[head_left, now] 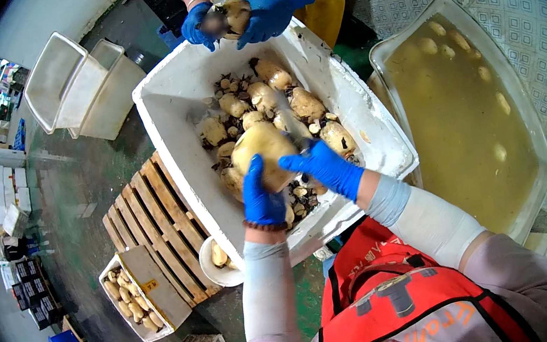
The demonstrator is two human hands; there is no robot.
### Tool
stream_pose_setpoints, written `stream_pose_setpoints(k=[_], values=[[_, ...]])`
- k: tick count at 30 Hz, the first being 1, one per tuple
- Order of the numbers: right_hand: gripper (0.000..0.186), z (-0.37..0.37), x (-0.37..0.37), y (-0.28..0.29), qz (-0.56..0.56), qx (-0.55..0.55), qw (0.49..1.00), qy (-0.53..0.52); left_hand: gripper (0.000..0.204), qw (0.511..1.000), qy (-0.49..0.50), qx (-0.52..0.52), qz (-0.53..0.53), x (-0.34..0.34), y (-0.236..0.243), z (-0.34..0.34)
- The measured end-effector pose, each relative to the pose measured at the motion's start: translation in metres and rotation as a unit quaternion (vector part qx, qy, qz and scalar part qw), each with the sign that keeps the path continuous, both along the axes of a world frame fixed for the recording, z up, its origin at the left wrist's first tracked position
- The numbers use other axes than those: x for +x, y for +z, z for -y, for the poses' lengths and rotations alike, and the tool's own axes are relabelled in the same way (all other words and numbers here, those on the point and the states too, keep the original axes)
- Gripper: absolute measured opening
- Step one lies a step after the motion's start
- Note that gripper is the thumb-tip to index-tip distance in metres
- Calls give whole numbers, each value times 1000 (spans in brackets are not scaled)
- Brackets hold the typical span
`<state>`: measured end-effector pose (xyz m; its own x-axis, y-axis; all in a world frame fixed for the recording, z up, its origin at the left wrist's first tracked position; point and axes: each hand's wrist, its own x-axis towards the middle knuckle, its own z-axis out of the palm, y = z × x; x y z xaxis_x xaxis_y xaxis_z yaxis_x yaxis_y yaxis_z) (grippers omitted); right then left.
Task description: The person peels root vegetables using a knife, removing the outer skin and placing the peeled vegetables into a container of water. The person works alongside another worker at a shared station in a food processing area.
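My left hand (263,194), in a blue glove, is closed round the lower side of a large pale lotus root segment (261,150). My right hand (330,168), also gloved in blue, grips a knife (297,128) whose blade is blurred and points away from me beside the segment. Both hands are over a white foam box (171,126). Inside it lie several lotus root pieces (306,104) among dark trimmed ends and peelings. Opposite me, a co-worker's blue-gloved hands (267,12) hold another lotus root piece (236,17) above the far rim.
To the right stands a tub (545,151) of murky water with several lotus roots in it. A wooden pallet (152,214), a foam box of lotus roots (163,286) and a white bowl (214,272) are on the left. White plastic tubs (93,102) stand far left.
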<state>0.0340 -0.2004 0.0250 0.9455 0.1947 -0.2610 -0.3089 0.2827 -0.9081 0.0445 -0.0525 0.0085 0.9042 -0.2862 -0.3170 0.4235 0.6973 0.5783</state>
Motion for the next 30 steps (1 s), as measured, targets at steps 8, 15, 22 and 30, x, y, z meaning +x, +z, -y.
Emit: stream_pose_setpoints(k=[8, 15, 22, 30], values=[[43, 158, -37, -4, -41, 170, 911, -374, 76, 936, 139, 322, 41, 36, -25, -4], [62, 338, -138, -167, -169, 49, 862, -476, 84, 771, 27, 538, -341, 49, -134, -60], [47, 314, -179, -191, -438, -184, 776, -415, 81, 818, 5, 526, -234, 41, -147, -42], [28, 336, -242, -288, -228, -339, 875, -259, 89, 773, -56, 604, -186, 69, -119, 16]])
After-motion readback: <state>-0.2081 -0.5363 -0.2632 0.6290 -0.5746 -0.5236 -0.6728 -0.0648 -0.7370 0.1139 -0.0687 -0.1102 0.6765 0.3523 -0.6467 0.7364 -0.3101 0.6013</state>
